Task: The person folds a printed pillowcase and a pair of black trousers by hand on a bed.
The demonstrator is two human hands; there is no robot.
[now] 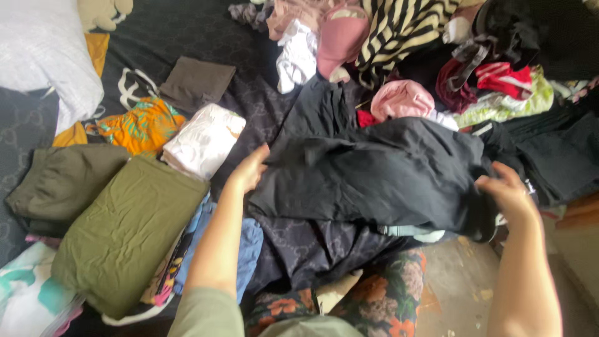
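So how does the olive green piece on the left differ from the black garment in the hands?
The olive green piece is folded into a neat flat rectangle; the black garment is spread loose and rumpled. The olive green piece lies untouched in a row of folded items; the black garment is gripped by the left hand and the right hand. The black garment looks larger. Both rest on the dark patterned bedcover.

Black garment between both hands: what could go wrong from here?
1. The black garment is bunched and wrinkled between the left hand and right hand, so any fold may come out crooked.
2. The unsorted clothes pile sits right behind it; a pink item touches its far edge and could get dragged along.
3. The folded white piece and olive piece lie close to the left hand and could be knocked askew.
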